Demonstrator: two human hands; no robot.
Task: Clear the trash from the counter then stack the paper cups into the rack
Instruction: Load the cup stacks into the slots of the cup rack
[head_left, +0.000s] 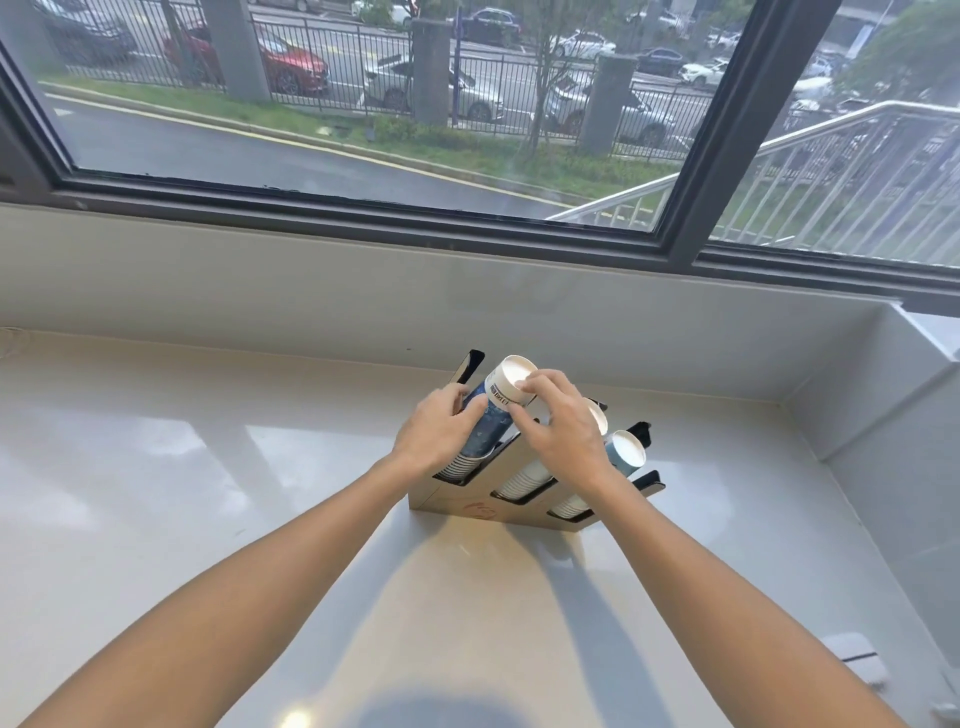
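A metal cup rack (447, 506) with three slanted slots stands on the pale counter (208, 493) near the back wall. Each slot holds a stack of paper cups, bases pointing up and away. The left stack (511, 382) is blue and white and stands tallest. My left hand (441, 428) wraps around its left side. My right hand (558, 423) rests on its top end, fingertips on the white base and thumb on its side. The middle stack (527, 478) is partly hidden under my right hand. The right stack (626, 449) stands untouched.
A low white wall and a dark window frame (363, 218) run behind the counter. The counter ends in a corner at the right wall (857, 395). A small white and grey object (857, 657) lies at the counter's right front edge.
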